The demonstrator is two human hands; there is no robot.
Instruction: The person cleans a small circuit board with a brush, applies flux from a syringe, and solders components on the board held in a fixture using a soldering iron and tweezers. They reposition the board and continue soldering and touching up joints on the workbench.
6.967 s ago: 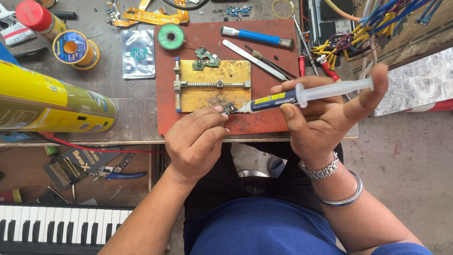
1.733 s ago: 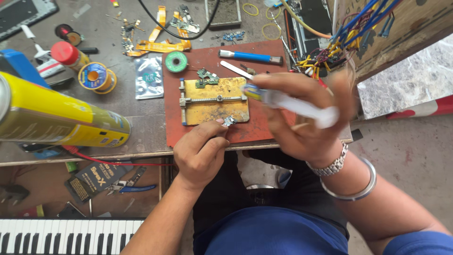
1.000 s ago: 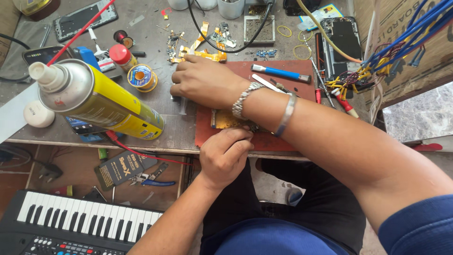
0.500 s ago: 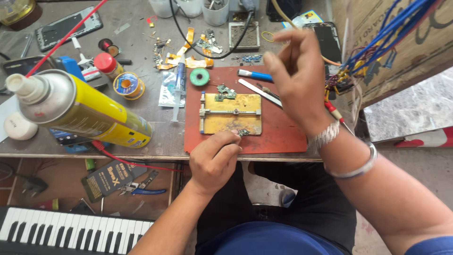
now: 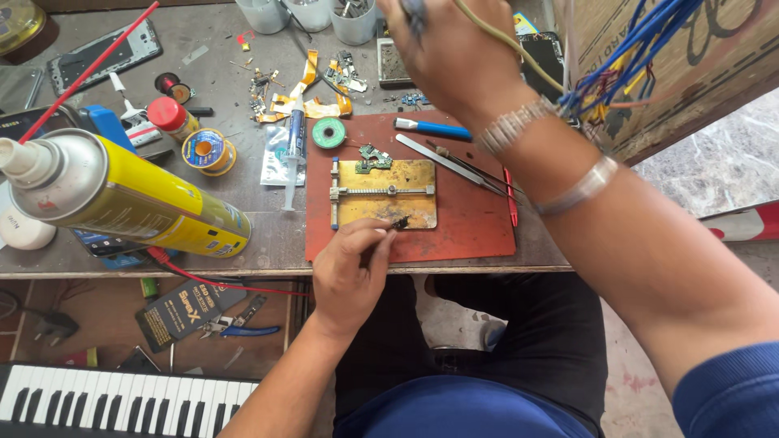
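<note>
- left hand (image 5: 350, 272) low centre of frame, at near edge of the red mat (image 5: 471, 223); thumb and forefinger pinched on a small dark part (image 5: 399, 221) at lower right corner of the brass board holder (image 5: 385, 204)
- the part sits right on the holder's bottom edge, too small to tell what kind it is
- right hand (image 5: 454, 53) at top centre, raised above the bench, arm crossing the right half of frame; fingers curled round a tan cable (image 5: 507, 40) running off to upper right; something dark at the fingertips, top edge cuts it off, can't tell what
- two metal bracelets on the right wrist
- holder lies flat mid-mat, sliding clamp bar across it, small green circuit board (image 5: 372, 156) at its top edge
- on the mat right of holder: blue-handled tool (image 5: 432, 128), metal tweezers (image 5: 446, 161), red pen-like tool (image 5: 510, 199) near mat's right edge
- syringe (image 5: 294, 146) lies on the bench just left of the mat, on a clear plastic bag, tip toward near edge
- green tape roll (image 5: 329, 132) at mat's upper left corner
- left of frame: big yellow spray can (image 5: 130, 195) on its side with red straw, solder spool (image 5: 208, 152) above it
- bundle of blue wires (image 5: 625, 49) upper right
- keyboard (image 5: 114, 401) lower left, under the bench
</note>
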